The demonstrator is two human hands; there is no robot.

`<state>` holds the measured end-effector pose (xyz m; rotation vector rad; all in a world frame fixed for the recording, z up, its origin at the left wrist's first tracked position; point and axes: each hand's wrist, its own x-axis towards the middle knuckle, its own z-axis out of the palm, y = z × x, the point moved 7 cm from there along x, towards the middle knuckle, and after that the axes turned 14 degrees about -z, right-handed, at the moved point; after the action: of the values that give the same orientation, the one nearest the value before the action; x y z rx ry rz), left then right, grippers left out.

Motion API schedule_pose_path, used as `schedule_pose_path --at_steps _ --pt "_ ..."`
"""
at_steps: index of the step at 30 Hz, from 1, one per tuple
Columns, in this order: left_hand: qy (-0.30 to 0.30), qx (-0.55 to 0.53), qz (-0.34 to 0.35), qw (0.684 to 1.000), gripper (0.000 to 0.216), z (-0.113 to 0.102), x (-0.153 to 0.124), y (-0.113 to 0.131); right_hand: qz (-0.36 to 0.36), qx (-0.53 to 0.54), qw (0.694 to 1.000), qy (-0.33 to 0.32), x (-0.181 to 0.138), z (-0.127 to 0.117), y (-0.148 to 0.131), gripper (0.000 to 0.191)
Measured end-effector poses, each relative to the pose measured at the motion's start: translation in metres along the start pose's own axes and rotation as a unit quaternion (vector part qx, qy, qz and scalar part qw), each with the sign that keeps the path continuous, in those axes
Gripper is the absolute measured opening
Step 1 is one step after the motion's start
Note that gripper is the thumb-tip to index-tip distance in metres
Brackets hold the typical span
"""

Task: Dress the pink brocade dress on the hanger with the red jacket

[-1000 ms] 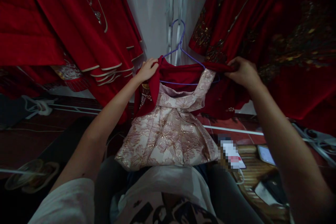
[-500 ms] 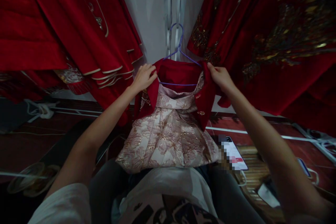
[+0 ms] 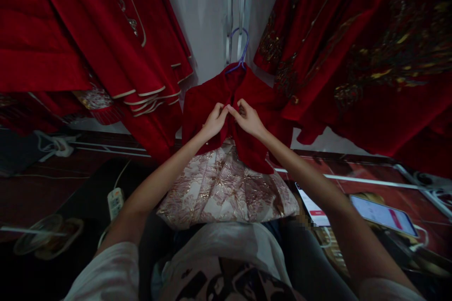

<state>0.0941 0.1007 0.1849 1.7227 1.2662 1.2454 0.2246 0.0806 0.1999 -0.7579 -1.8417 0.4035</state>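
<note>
Pale wall (image 3: 197,0) shows at the far side, between red clothes on the left (image 3: 116,56) and more red clothes on the right (image 3: 367,122).

Between them, straight ahead of me, the red jacket (image 3: 201,99) sits on a purple hanger (image 3: 246,42), over the top of a pale floral dress (image 3: 219,188) whose hem reaches my lap. My left hand (image 3: 216,121) pinches narrowly at the jacket's left front edge; my right hand (image 3: 249,119) pinches the right edge, the thumbs meeting at the middle. Any fastener there is too small to make out. I'd judge that this goes best with both pinches level and a light pull, because a hard tug could swing the hanger or crease the front. The right front hangs lower at the hem, so I'd check that the edges match at the collar.

At the near left are a clear tub (image 3: 38,235) and a power strip (image 3: 115,203), just beside my left forearm. On the right, one phone (image 3: 312,204) is partly behind my right forearm, and another phone (image 3: 384,215) lies farther right, with a white cable (image 3: 422,234) at its end. Both are close to my elbow's path.
</note>
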Motion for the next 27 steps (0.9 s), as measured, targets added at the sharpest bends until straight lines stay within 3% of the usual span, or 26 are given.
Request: schedule_pose_path --at_steps 4,7,14,22,27 --pt "-0.005 -0.098 -0.02 0.995 0.041 -0.002 -0.013 -0.005 0.007 0.125 0.992 0.031 -0.013 0.002 0.007 0.043" --pt "0.007 -0.099 -0.007 0.995 0.028 -0.002 -0.023 -0.007 0.015 0.174 0.983 0.056 -0.019 0.003 0.014 0.043" --pt "0.009 -0.06 0.029 0.998 0.012 -0.001 -0.026 -0.007 0.007 0.162 0.983 0.086 -0.023 -0.003 0.016 0.036" --pt "0.02 0.062 0.071 0.995 0.014 -0.003 -0.036 0.027 0.007 0.087 0.989 0.119 -0.026 -0.013 0.002 0.029" --pt "0.022 0.1 0.084 0.991 0.011 -0.002 -0.033 0.034 -0.003 0.121 0.985 0.12 -0.029 -0.016 0.0 0.025"
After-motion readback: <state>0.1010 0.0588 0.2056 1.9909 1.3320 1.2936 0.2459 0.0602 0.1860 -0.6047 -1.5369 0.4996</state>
